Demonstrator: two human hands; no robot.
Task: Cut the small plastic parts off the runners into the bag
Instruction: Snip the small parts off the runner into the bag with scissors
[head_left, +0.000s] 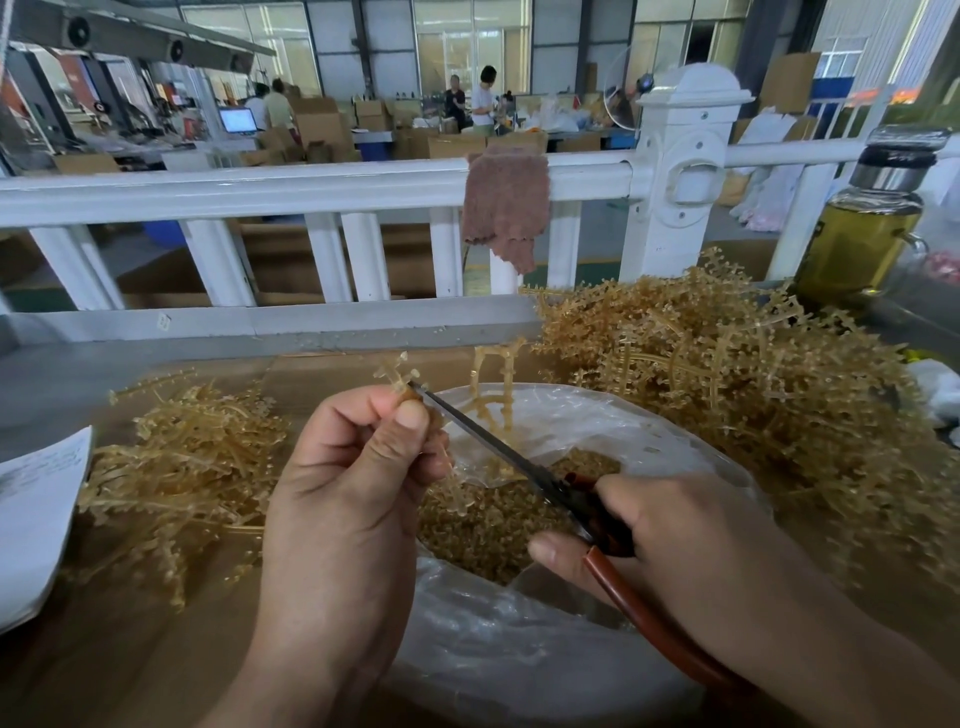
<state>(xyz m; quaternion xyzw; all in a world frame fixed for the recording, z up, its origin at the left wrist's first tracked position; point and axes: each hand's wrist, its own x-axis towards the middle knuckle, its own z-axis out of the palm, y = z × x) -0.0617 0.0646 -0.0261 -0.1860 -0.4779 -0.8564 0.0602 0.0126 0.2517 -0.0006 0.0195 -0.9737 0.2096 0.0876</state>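
Thumb and forefinger of my left hand (358, 467) pinch a pale amber runner (399, 375) near its top. The other fingers are curled in behind it, and the runner's lower stem hangs down past my palm toward the bag. A small cluster of parts branches out just above my fingertips. My right hand (691, 540) is wrapped round the red handles of the scissors (498, 447), with the thumb lying along the lower handle. The blades slant up and to the left, and their tip touches the runner right at my left thumb. The blades look nearly closed, though I cannot tell whether they are biting the plastic.

Both hands hang over the clear plastic bag (519, 660), which sits open on the brown cardboard surface (130, 649). A heap of small cut parts (483, 525) lies inside it. A second runner (493, 384) stands upright at the bag's far rim.

To the left of the bag lies a loose pile of thin stripped runners (182, 467), with a sheet of white paper (36, 519) just beyond it at the edge. To the right rises a larger, bushier pile of runners with parts on them (727, 374).

Behind everything runs a white railing (260, 192) with a brownish cloth (504, 202) draped over it. A glass bottle of yellow liquid (862, 223) stands at the far right.
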